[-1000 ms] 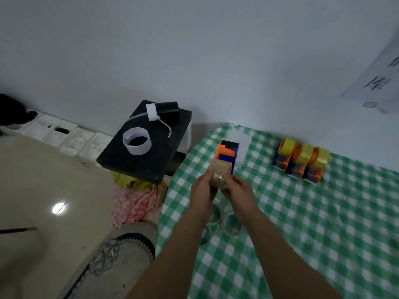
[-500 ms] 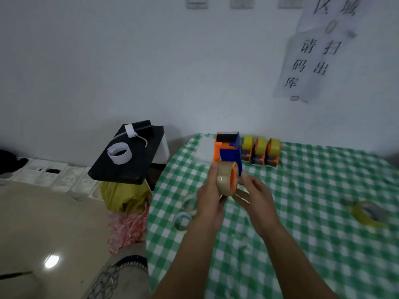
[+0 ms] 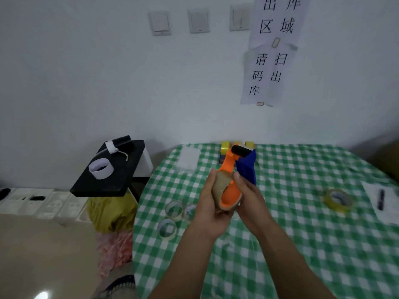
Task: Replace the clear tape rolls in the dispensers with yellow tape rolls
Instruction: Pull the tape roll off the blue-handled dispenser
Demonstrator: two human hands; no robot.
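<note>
Green-checked cloth (image 3: 280, 234) covered the table under my hands, below a pale wall. My left hand (image 3: 210, 205) was wrapped around the clear tape roll (image 3: 220, 186) seated on the orange-and-blue dispenser (image 3: 237, 169), while my right hand (image 3: 248, 197) gripped the dispenser's far side. To do this well, I judged I should brace the frame and draw the roll straight off its hub, not twist it. A loose yellow tape roll (image 3: 338, 200) lay well off to my right; three clear rolls (image 3: 174, 216) sat just left of my left hand.
</note>
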